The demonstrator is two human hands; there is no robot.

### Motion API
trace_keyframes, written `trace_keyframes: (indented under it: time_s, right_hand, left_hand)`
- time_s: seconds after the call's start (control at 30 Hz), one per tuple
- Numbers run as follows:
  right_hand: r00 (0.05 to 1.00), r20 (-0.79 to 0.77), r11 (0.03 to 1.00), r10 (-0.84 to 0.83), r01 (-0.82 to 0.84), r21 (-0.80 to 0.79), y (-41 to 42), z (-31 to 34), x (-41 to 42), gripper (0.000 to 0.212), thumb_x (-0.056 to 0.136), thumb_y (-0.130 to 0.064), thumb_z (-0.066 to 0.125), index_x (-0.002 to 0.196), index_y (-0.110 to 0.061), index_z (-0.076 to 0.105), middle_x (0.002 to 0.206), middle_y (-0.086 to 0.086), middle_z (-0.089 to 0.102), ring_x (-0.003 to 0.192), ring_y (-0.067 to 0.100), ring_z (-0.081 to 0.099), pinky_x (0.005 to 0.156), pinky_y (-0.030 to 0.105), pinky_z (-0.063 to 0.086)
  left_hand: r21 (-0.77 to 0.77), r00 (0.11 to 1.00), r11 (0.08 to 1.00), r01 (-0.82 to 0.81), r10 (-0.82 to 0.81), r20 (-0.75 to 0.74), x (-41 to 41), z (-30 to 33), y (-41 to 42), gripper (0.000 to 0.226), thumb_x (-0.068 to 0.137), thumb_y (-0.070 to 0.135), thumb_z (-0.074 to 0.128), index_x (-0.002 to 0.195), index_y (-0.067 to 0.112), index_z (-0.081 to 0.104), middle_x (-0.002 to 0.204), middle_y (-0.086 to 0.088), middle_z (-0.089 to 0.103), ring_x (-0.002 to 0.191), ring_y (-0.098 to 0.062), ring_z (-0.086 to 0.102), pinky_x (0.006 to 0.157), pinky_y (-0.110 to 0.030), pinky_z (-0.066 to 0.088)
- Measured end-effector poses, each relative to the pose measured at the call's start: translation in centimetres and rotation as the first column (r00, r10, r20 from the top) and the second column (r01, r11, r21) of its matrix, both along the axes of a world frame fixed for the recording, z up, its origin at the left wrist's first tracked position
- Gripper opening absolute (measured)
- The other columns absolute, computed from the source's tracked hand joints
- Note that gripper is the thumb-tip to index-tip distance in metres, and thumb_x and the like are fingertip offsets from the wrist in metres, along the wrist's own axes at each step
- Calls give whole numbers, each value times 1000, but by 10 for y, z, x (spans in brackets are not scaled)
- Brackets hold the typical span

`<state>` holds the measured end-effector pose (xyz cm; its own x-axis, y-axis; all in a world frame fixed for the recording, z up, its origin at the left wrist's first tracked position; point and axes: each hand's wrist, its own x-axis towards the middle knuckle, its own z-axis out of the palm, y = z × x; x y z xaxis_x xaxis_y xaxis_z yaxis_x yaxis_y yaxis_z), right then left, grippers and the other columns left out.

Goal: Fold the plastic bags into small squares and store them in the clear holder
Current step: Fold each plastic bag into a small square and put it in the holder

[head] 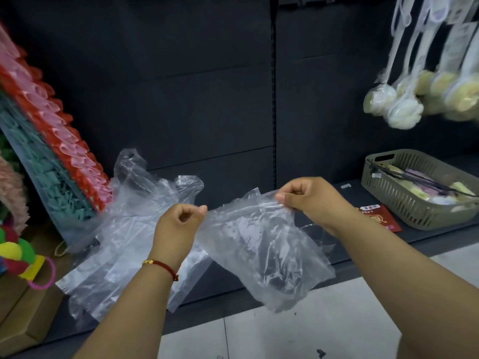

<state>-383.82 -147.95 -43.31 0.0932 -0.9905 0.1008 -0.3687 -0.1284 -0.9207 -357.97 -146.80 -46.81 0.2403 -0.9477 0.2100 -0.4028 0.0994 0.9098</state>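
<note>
Plastic bag [261,244] hangs pinched between left hand [178,226] and right hand [308,198].

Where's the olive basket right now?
In the head view, the olive basket sits on the dark shelf at far right, beyond the right hand, beside a red packet.

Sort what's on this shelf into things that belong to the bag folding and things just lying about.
Part of the job:
- plastic bag, pinched along its top edge by left hand and right hand
- pile of loose bags on the shelf
- clear holder, partly hidden behind the held bag

Lying about:
- slotted basket
- red packet
- hanging bath sponges
- cardboard box
</note>
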Motion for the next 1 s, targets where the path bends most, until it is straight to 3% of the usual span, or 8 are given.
trace_keyframes:
  time_s: [0.13, 0.23, 0.3, 0.37, 0.47, 0.63, 0.87, 1.0]
  right_hand:
    - [980, -159, 993, 121, -122, 9, 11, -2, 24, 14, 88, -25, 71, 75, -20, 72, 61, -10, 66, 52, -1, 54, 53, 13, 43]
    - [979, -105, 983, 177, -181, -22, 16, -4, 40, 14, 87, -21, 73, 75, -25, 67, 61, -15, 64, 57, -4, 56, 60, 14, 44]
    - [983, -28, 983, 182, -182, 2, 18, -2, 42, 9, 87, -20, 72, 83, -21, 65, 66, -6, 68, 63, 4, 61, 67, 21, 51]
    - [983, 54, 983, 178, -180, 32, 17, 0, 37, 9, 91, -23, 68, 90, -16, 62, 77, 2, 73, 72, 12, 67, 80, 29, 56]
    - [980, -1, 978, 197, -197, 69, 12, 4, 16, 35, 90, -51, 54, 93, -18, 66, 98, -5, 73, 93, 8, 67, 94, 36, 51]
    - [938, -113, 942, 327, -313, 124, 8, 1, -6, 66, 68, -91, 41, 91, -37, 71, 121, -20, 62, 118, 6, 55, 108, 42, 38]
    - [845, -178, 857, 505, -467, 217, 13, -4, 4, 40, 73, -47, 78, 108, -54, 58, 113, -15, 61, 95, 5, 61, 84, 19, 47]
    - [868, -210, 891, 451, -421, 170, 9, -16, 18, 18, 78, -20, 81, 91, -23, 70, 86, -12, 73, 79, 7, 67, 78, 21, 53]
  left_hand:
    - [-66, 927, 950, 306, -281, 247, -24, 13, 8, 32, 84, 36, 74, 113, 33, 60, 112, 26, 57, 101, 20, 50, 82, 3, 34]
    - [14, 863, 873, 487, -484, 142, -39, 8, 10, 34, 75, 33, 79, 106, 24, 69, 102, 11, 70, 94, 4, 63, 83, -9, 45]
    - [22, 877, 881, 473, -473, 89, -40, 5, 9, 10, 79, 19, 78, 87, 15, 73, 77, 7, 68, 71, -6, 59, 69, -20, 47]
    - [5, 907, 908, 419, -419, 35, -31, 3, 5, 12, 82, 11, 75, 72, 8, 68, 62, 6, 55, 62, -7, 49, 62, -22, 42]
    - [-24, 922, 927, 375, -376, -96, -10, 5, 3, 19, 84, 10, 72, 73, -2, 63, 69, -7, 55, 68, -17, 51, 68, -32, 45]
    - [-44, 905, 943, 330, -329, -269, 18, 7, 3, 11, 75, 25, 70, 73, 14, 69, 75, -5, 67, 74, -17, 62, 76, -31, 52]
    - [-27, 854, 951, 307, -287, -434, 37, 3, 4, 17, 74, 19, 69, 78, 8, 58, 80, -7, 65, 75, -18, 62, 72, -24, 56]
    - [6, 824, 944, 331, -286, -489, 53, 1, 6, 40, 56, 40, 90, 74, 16, 64, 81, -5, 64, 75, -14, 62, 72, -23, 54]
